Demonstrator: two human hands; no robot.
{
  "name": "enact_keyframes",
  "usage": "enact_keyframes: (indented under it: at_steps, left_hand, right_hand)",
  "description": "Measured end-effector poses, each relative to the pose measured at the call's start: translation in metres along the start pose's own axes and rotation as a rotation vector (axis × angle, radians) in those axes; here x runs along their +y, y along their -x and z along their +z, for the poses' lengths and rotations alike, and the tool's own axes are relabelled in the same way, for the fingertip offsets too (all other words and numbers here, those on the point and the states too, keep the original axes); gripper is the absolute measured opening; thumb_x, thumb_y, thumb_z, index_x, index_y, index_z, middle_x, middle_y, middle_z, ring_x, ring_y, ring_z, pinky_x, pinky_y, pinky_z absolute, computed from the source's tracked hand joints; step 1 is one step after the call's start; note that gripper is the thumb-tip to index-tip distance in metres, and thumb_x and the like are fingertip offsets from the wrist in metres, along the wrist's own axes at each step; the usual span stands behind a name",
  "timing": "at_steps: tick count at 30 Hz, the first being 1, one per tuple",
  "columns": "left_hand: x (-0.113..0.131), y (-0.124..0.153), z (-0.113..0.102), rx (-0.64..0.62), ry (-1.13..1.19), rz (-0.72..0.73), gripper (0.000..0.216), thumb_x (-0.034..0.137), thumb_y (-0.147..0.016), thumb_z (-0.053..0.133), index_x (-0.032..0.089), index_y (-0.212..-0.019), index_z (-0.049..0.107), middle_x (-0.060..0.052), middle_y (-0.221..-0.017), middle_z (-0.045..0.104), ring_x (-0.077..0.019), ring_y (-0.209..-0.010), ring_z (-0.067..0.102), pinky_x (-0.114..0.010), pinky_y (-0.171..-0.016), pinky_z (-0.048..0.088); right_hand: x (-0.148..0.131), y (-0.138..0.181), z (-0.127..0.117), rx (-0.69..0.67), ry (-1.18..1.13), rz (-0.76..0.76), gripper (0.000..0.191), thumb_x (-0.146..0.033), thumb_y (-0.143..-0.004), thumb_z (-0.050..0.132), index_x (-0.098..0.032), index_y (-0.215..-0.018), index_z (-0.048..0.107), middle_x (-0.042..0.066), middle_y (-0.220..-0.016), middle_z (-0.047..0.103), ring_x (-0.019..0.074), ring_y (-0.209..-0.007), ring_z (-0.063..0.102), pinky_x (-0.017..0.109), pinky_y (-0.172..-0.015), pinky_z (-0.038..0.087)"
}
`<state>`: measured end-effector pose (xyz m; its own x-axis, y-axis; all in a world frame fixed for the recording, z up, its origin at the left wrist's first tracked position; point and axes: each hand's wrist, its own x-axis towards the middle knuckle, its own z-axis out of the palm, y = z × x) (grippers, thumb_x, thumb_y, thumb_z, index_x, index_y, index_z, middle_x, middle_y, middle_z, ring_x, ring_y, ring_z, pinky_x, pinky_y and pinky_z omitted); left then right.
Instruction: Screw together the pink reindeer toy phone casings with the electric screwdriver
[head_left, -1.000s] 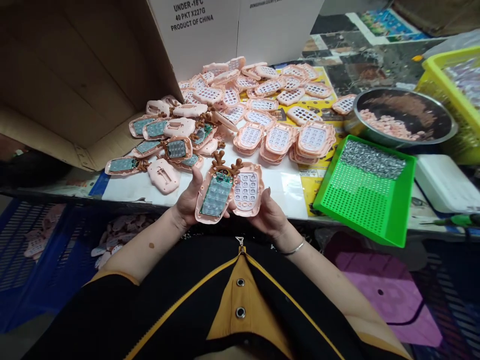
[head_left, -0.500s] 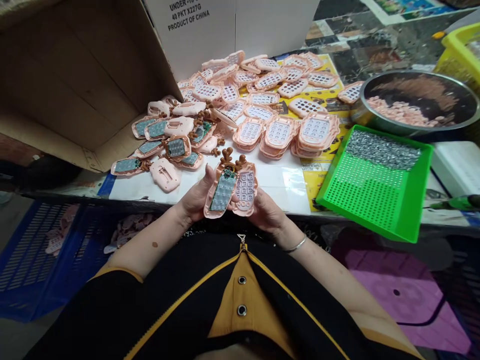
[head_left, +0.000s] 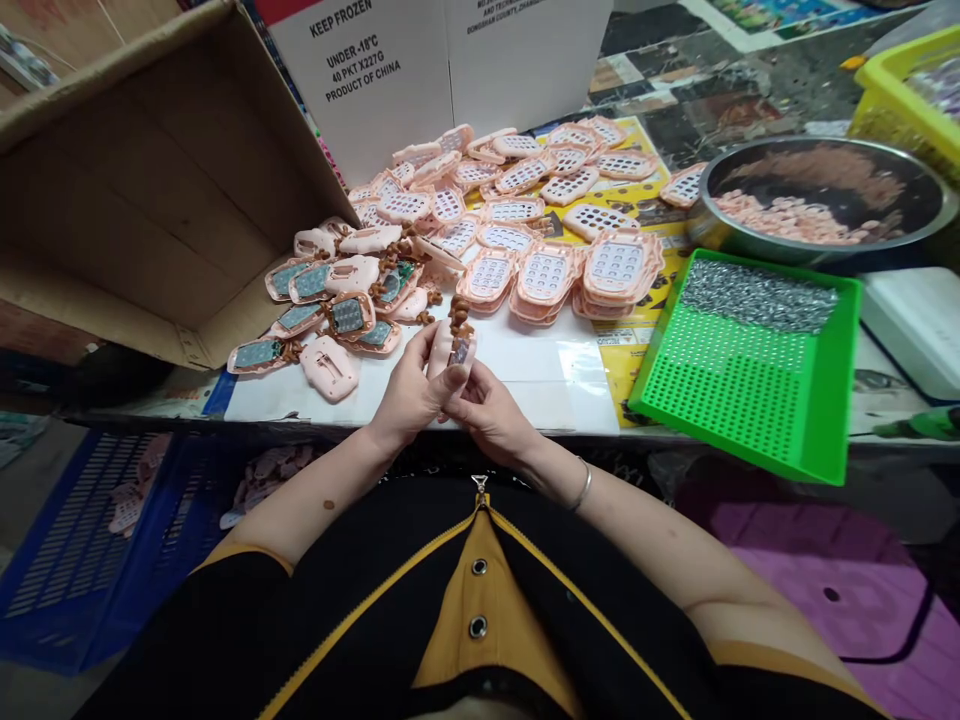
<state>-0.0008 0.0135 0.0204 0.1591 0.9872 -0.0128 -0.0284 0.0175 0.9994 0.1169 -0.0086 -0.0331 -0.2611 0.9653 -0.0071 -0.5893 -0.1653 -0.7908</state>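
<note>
Between both hands is a pink toy phone (head_left: 444, 352) with brown antlers at its top, its two shell halves brought close together. My left hand (head_left: 409, 392) is wrapped round its left side, thumb across the lower part. My right hand (head_left: 489, 405) grips the lower right side; its fingertips are partly hidden. Whether the halves are fully joined I cannot tell. To the left lie antlered shell halves with grey keypads (head_left: 256, 354) and a pink back shell (head_left: 330, 368). Just beyond my hands are stacked front shells (head_left: 544, 275) with white keypads.
A green perforated tray (head_left: 739, 390) holding small metal screws is at the right. Behind it stands a steel bowl (head_left: 712, 222) of small pink pieces. An open cardboard box (head_left: 172, 180) leans at the left, a white carton (head_left: 375, 120) behind. Blue crates (head_left: 67, 560) sit below the table.
The two halves, held apart side by side facing up, are now brought together and turned on edge. Both hands have closed in around them.
</note>
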Motion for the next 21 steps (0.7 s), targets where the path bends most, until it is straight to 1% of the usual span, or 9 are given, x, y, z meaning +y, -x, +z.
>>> enact_keyframes:
  at_steps: [2, 4, 6, 8, 11, 13, 16, 19, 21]
  left_hand:
    - [-0.002, 0.000, 0.001, -0.035, -0.002, -0.039, 0.107, 0.074, -0.054, 0.086, 0.014, -0.138, 0.058, -0.019, -0.142, 0.062, -0.0338, -0.134, 0.057, -0.036, -0.112, 0.042]
    - [-0.005, 0.001, 0.002, -0.061, -0.003, -0.086, 0.109, 0.079, -0.060, 0.079, 0.015, -0.144, 0.054, -0.020, -0.150, 0.056, -0.0343, -0.140, 0.052, -0.037, -0.115, 0.040]
    - [-0.008, 0.002, 0.003, -0.051, -0.012, -0.123, 0.101, 0.082, -0.070, 0.069, 0.018, -0.145, 0.054, -0.017, -0.158, 0.048, -0.0317, -0.149, 0.043, -0.036, -0.119, 0.035]
    - [-0.009, 0.003, 0.005, -0.019, -0.014, -0.147, 0.090, 0.081, -0.077, 0.064, 0.020, -0.143, 0.056, -0.013, -0.162, 0.045, -0.0282, -0.154, 0.037, -0.033, -0.122, 0.031]
    - [-0.006, 0.000, 0.004, -0.029, 0.018, -0.163, 0.080, 0.073, -0.078, 0.071, 0.021, -0.138, 0.060, -0.011, -0.158, 0.051, -0.0270, -0.151, 0.041, -0.032, -0.120, 0.034]
    - [-0.003, -0.004, -0.001, -0.093, 0.064, -0.168, 0.077, 0.067, -0.074, 0.080, 0.020, -0.133, 0.063, -0.012, -0.147, 0.061, -0.0277, -0.140, 0.054, -0.033, -0.114, 0.041]
    - [-0.001, -0.010, -0.013, -0.263, 0.194, -0.265, 0.068, 0.053, -0.063, 0.093, 0.017, -0.117, 0.071, -0.012, -0.120, 0.075, -0.0260, -0.110, 0.071, -0.033, -0.096, 0.053]
    - [-0.003, -0.013, -0.021, -0.404, 0.339, -0.418, 0.062, 0.050, -0.057, 0.096, 0.015, -0.104, 0.076, -0.011, -0.097, 0.079, -0.0215, -0.080, 0.074, -0.031, -0.077, 0.056]
    - [-0.006, -0.013, -0.020, -0.392, 0.401, -0.449, 0.061, 0.049, -0.055, 0.096, 0.013, -0.102, 0.078, -0.010, -0.089, 0.079, -0.0195, -0.071, 0.072, -0.030, -0.072, 0.055]
  right_hand:
    - [0.002, 0.000, -0.003, -0.004, 0.004, -0.013, 0.080, -0.052, -0.060, 0.093, -0.026, -0.126, 0.055, 0.005, -0.125, 0.069, 0.0199, -0.108, 0.068, 0.038, -0.100, 0.059]
    - [0.004, 0.000, -0.005, -0.007, 0.001, -0.014, 0.079, -0.049, -0.061, 0.093, -0.026, -0.126, 0.055, 0.005, -0.126, 0.069, 0.0198, -0.109, 0.068, 0.037, -0.100, 0.058]
    - [0.005, 0.000, -0.007, -0.018, 0.010, -0.011, 0.078, -0.047, -0.060, 0.094, -0.026, -0.125, 0.056, 0.005, -0.125, 0.069, 0.0208, -0.111, 0.068, 0.038, -0.102, 0.057]
    - [0.005, 0.000, -0.008, -0.032, 0.026, -0.014, 0.077, -0.045, -0.059, 0.095, -0.026, -0.123, 0.057, 0.005, -0.122, 0.070, 0.0216, -0.112, 0.068, 0.039, -0.104, 0.056]
    - [0.003, 0.001, -0.010, -0.035, 0.030, -0.014, 0.075, -0.041, -0.056, 0.097, -0.026, -0.119, 0.059, 0.003, -0.115, 0.071, 0.0207, -0.108, 0.068, 0.039, -0.105, 0.055]
    - [0.001, 0.003, -0.013, -0.059, 0.010, 0.011, 0.067, -0.041, -0.058, 0.096, -0.025, -0.114, 0.062, 0.002, -0.109, 0.071, 0.0187, -0.102, 0.067, 0.036, -0.101, 0.055]
    - [-0.002, 0.008, -0.020, -0.155, -0.025, 0.081, 0.059, -0.051, -0.058, 0.094, -0.021, -0.101, 0.067, 0.002, -0.095, 0.071, 0.0173, -0.089, 0.067, 0.032, -0.089, 0.056]
    - [-0.005, 0.013, -0.026, -0.246, -0.010, 0.137, 0.066, -0.063, -0.050, 0.093, -0.017, -0.092, 0.070, 0.003, -0.082, 0.070, 0.0183, -0.075, 0.066, 0.034, -0.076, 0.057]
    - [-0.007, 0.015, -0.027, -0.270, 0.009, 0.153, 0.067, -0.068, -0.054, 0.089, -0.016, -0.092, 0.070, 0.005, -0.083, 0.072, 0.0199, -0.075, 0.067, 0.035, -0.075, 0.058]
